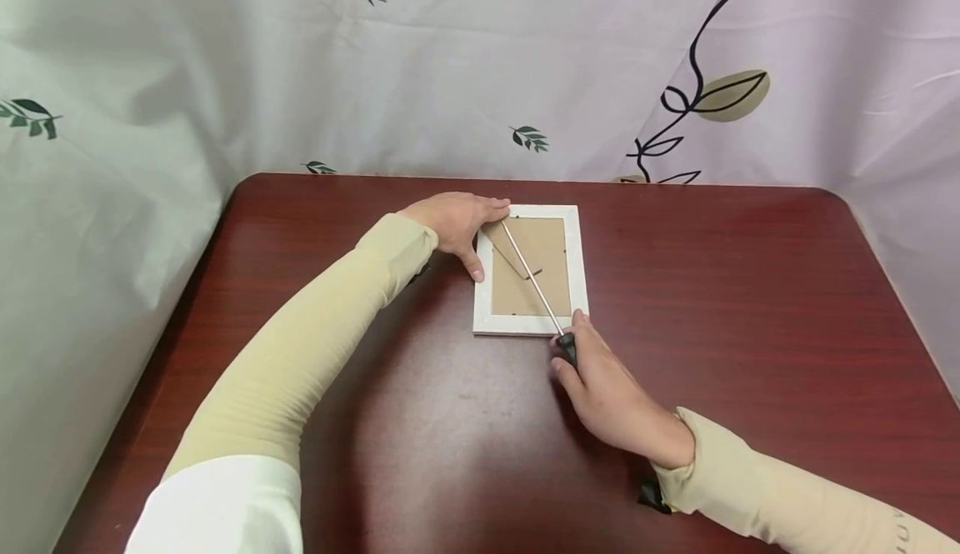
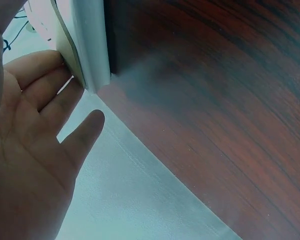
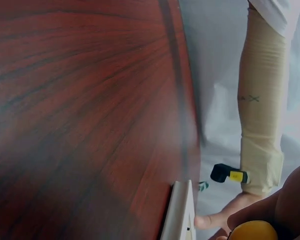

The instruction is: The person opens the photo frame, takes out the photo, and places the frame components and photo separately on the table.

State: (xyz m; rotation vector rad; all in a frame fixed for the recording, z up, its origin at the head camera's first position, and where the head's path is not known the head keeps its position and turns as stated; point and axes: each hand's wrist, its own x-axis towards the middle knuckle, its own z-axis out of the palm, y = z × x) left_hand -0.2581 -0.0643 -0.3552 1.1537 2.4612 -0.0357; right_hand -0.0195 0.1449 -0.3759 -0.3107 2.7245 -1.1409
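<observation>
A white picture frame (image 1: 579, 264) lies on the table with its brown backing board (image 1: 543, 246) facing up. Small dark tabs sit along the board's edges, and a slanted stand leg appears on it. My left hand (image 1: 456, 221) rests on the frame's upper left corner, thumb along the left side and fingers extended. With my right hand (image 1: 611, 396) I grip a screwdriver (image 1: 534, 281) by its dark handle. Its long metal shaft crosses the board, its tip by the upper left inner edge near my left fingers. The handle's yellow end (image 3: 253, 231) shows in the right wrist view.
The dark red wooden table (image 1: 750, 304) has rounded far corners. A pale curtain (image 1: 450, 62) with leaf prints hangs behind and beside it. A black wrist device with a yellow label (image 3: 229, 173) sits at the left sleeve cuff.
</observation>
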